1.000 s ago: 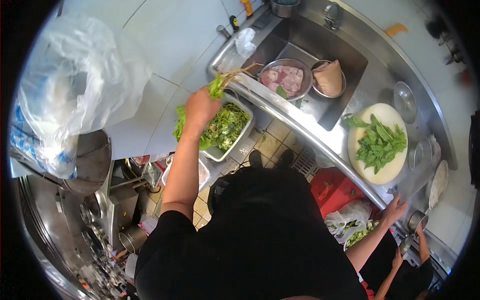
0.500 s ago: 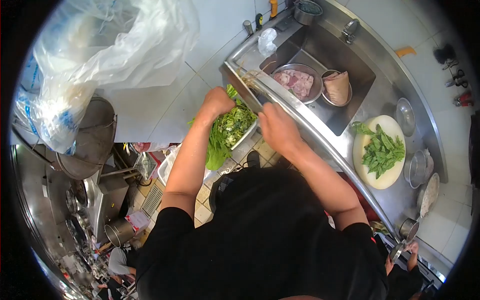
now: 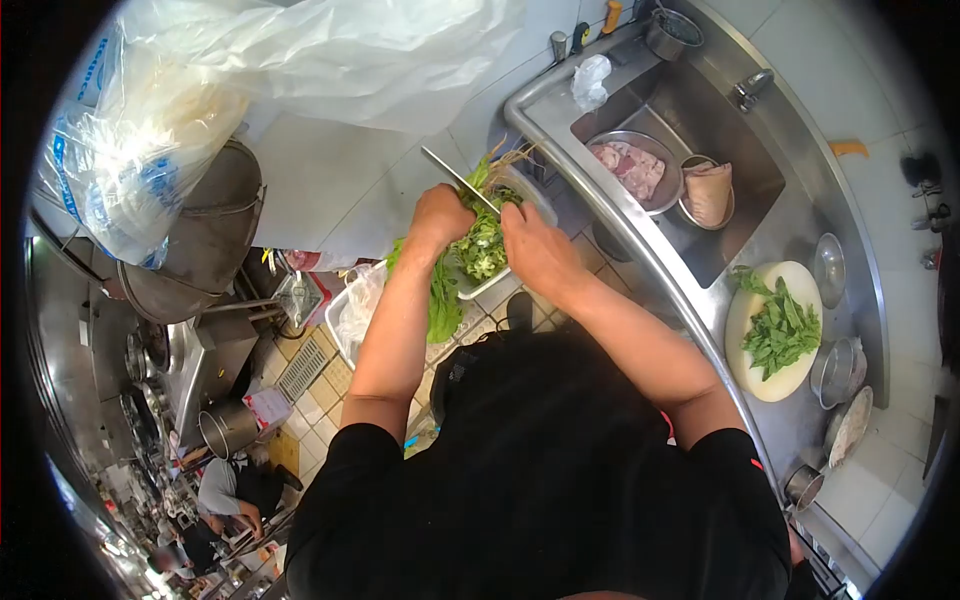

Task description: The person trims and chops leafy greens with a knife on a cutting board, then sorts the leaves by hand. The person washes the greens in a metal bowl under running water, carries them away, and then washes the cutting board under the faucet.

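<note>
Right grip point(image 3: 536, 252) near counter point(image 3: 775, 435), tiled floor point(image 3: 334, 376)

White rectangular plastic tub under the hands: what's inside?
Green leafy vegetables are in the white plastic tub. They and the bare right hand hide most of its bottom.

Light is bright — steel rim point(image 3: 641, 250) glinting, edges bowed and black.
</note>
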Tool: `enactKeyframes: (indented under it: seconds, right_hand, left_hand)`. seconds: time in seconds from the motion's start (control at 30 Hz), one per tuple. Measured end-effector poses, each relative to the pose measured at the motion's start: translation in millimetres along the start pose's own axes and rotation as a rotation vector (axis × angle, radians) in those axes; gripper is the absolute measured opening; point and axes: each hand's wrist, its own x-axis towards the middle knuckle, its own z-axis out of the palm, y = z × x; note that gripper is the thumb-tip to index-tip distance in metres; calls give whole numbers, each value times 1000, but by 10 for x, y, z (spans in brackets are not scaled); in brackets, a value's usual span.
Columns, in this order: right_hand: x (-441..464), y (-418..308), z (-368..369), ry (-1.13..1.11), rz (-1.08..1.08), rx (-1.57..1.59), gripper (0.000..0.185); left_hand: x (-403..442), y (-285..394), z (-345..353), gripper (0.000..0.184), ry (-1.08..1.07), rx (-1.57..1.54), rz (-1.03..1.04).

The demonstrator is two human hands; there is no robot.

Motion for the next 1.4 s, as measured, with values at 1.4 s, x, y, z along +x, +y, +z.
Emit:
enactKeyframes:
  seconds: [1.4]
  right_hand:
    - [-628, 436, -1033, 713, 458, 1188, 45]
  left_hand:
    - [-114, 898, -293, 10, -542, -1712, 458]
